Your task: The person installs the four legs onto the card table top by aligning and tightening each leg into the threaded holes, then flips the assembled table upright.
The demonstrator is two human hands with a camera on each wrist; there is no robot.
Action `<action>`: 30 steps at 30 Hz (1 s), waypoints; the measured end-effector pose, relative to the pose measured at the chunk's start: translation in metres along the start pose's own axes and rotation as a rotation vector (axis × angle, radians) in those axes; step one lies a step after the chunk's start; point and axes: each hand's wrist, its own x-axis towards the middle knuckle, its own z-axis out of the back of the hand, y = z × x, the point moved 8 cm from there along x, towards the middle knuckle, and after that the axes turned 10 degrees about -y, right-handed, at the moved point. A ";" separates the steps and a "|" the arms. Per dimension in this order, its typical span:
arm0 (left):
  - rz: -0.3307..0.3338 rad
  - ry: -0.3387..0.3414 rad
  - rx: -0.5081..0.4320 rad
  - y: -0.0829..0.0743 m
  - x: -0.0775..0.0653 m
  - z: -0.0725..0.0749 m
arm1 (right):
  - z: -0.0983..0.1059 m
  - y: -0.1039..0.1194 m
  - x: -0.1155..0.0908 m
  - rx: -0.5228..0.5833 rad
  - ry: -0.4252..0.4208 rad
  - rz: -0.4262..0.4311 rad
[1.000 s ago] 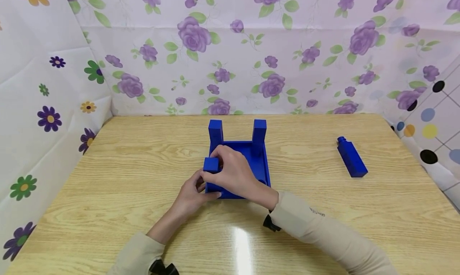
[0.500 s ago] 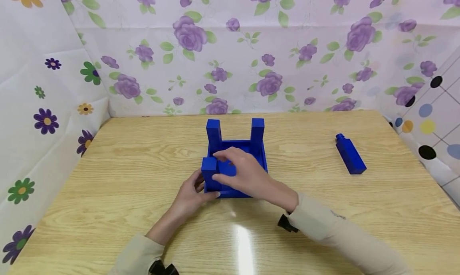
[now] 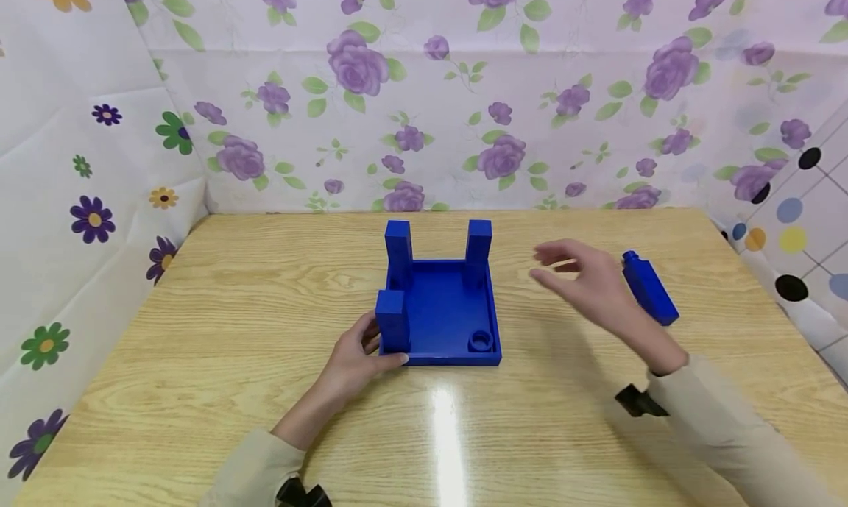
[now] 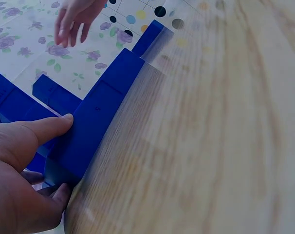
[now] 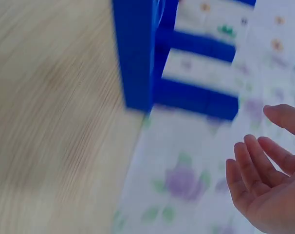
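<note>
Your left hand (image 3: 354,352) holds the blue tray (image 3: 450,360) at its nearest corner: the thumb lies along the near wall, and the fingers bend around the adjoining side, partly hidden by a post. Your right hand (image 3: 592,282) holds nothing; it hangs above the table (image 3: 199,330) between the tray and a loose post (image 3: 651,290), thumb and fingers spread moderately wide and pointing toward the tray.

The tray is a shallow square container with a low rim, lying flat just to the right of your left hand's fingers. It contains three upright square posts, one to a corner. The near post (image 3: 392,321) stands directly by your left hand; the second post (image 3: 399,249) stands beyond it, straight away from you; the third post (image 3: 478,249) stands in the far corner on your right hand's side. In the remaining corner, nearest you and between your hands, a raised round socket (image 3: 480,349) has a visible opening. The tray floor between the posts is plain blue.

The loose post lies on its side outside the tray, just beyond your right hand, its narrow neck pointing away from you.
</note>
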 end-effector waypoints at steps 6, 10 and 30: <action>0.000 -0.005 -0.009 0.002 0.001 0.000 | 0.051 -0.061 -0.007 -0.101 -0.083 -0.189; -0.002 -0.005 -0.009 0.002 0.001 0.000 | 0.076 -0.103 -0.017 -0.108 -0.123 -0.338; -0.009 -0.002 -0.011 0.003 0.002 0.001 | 0.083 -0.189 -0.074 -0.068 -0.017 -0.739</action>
